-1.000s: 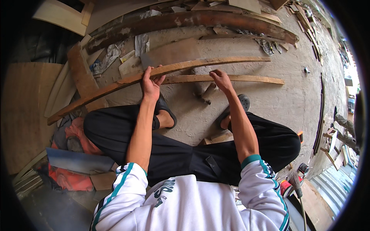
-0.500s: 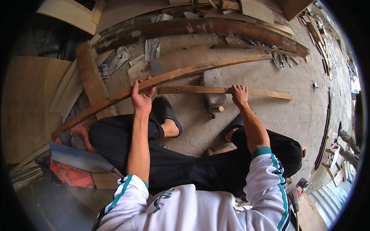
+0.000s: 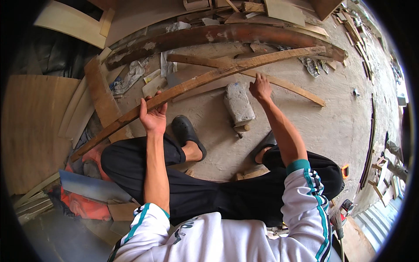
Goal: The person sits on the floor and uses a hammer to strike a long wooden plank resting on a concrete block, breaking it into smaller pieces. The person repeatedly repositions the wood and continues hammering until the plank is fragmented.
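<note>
Wood is what both hands work on: a long, narrow plank (image 3: 205, 81), rough-sawn and pale brown, bowed in a shallow arc by the lens, running from low on the left up to the far right above the concrete floor (image 3: 340, 131). The left hand (image 3: 153, 114) grips it from below near its lower third, fingers curled over the top edge and thumb under it. The right hand (image 3: 260, 87) sits farther along with fingers bent down; whether it pinches this plank or the thinner strip (image 3: 288, 86) lying just behind it is hard to tell from this angle.

That second strip is flat, lighter, and crosses under the plank toward the right. Beyond both lies one heavy curved beam (image 3: 227, 35), dark reddish-brown with flaking, weathered patches. So three long timbers lie in a loose fan.

Between the hands, on the floor, stands one grey block-headed mallet (image 3: 238, 105), dusty, with a short round wooden handle end showing. Two black rubber clogs (image 3: 187, 133) are worn on the feet, one clearly seen, the other partly hidden by the right forearm. Black trousers and white sleeves with teal stripes fill the lower part.

At left lean flat plywood sheets (image 3: 35, 131), smooth and tan, above crumpled orange sacking (image 3: 87, 207).
</note>
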{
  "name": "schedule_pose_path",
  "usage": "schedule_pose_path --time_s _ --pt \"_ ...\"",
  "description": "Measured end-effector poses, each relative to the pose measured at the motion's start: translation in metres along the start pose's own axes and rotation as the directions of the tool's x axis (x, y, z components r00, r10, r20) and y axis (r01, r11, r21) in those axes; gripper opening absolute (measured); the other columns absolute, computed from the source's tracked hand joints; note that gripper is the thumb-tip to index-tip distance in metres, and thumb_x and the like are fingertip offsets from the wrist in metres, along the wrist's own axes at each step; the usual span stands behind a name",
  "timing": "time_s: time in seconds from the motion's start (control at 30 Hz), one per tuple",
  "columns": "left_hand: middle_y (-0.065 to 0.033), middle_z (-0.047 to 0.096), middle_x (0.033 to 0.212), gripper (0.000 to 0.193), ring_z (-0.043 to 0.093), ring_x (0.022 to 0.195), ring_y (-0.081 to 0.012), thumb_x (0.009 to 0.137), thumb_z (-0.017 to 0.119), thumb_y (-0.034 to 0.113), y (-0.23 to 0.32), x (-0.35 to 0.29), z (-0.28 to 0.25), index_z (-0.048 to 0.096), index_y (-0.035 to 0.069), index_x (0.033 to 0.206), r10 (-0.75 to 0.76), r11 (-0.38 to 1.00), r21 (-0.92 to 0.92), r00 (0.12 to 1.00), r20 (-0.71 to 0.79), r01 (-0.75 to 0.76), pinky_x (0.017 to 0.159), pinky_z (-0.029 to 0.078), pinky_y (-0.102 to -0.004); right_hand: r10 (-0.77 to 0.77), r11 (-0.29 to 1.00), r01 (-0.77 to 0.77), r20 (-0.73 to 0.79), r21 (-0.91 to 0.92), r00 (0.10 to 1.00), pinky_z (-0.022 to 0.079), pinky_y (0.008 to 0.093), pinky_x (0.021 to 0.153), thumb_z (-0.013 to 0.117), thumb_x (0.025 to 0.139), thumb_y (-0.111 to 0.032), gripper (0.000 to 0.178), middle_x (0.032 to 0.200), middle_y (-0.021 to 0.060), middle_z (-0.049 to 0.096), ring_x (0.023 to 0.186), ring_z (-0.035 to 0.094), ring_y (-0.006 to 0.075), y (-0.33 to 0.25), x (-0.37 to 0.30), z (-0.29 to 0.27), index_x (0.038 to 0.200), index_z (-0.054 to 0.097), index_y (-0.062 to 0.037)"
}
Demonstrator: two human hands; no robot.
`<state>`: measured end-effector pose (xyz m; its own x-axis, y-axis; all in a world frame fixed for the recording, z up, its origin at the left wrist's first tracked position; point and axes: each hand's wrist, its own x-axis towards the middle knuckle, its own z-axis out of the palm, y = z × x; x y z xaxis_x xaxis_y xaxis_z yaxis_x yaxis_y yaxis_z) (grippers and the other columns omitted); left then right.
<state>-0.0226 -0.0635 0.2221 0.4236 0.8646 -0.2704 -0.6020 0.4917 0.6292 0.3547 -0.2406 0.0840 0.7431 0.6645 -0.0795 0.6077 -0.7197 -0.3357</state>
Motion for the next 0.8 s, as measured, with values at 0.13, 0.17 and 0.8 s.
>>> schedule_pose_path --time_s 0.13,0.17,0.8 --pt "-0.0181 0.06 0.13 0.034 0.065 0.111 -0.029 0.099 0.055 0.041 -0.011 -0.002 0.011 0.06 0.008 0.109 -0.044 0.994 -0.094 0.997 0.059 0.05 0.085 0.062 -0.0403 0.12 0.944 -0.314 0.783 0.1 0.61 0.056 0.0513 0.085 0.06 0.091 -0.055 0.065 0.125 0.0191 0.064 0.116 0.062 0.0361 0.004 -0.014 -0.011 0.133 0.057 -0.0065" --pt "-0.0177 0.06 0.131 0.035 0.065 0.111 -0.0289 0.099 0.056 0.042 -0.013 -0.002 0.013 0.061 0.008 0.109 -0.055 0.991 -0.114 0.996 0.069 0.063 0.086 0.061 -0.0408 0.091 0.91 -0.38 0.816 0.164 0.571 0.057 0.0558 0.084 0.06 0.089 -0.061 0.074 0.136 0.0206 0.057 0.118 0.06 0.0388 0.001 -0.03 -0.011 0.133 0.056 -0.0014" --pt "-0.0092 0.066 0.118 0.039 0.062 0.113 -0.0315 0.082 0.057 0.038 -0.109 0.001 -0.027 0.053 0.009 0.109 -0.355 0.931 -0.17 0.913 -0.203 0.324 0.097 0.047 -0.0455 0.283 0.865 -0.495 0.891 -0.078 0.355 0.055 0.0401 0.053 0.055 0.08 -0.015 0.02 0.075 0.0145 0.064 0.065 0.067 0.0252 -0.016 -0.203 0.009 0.091 0.062 0.0004"
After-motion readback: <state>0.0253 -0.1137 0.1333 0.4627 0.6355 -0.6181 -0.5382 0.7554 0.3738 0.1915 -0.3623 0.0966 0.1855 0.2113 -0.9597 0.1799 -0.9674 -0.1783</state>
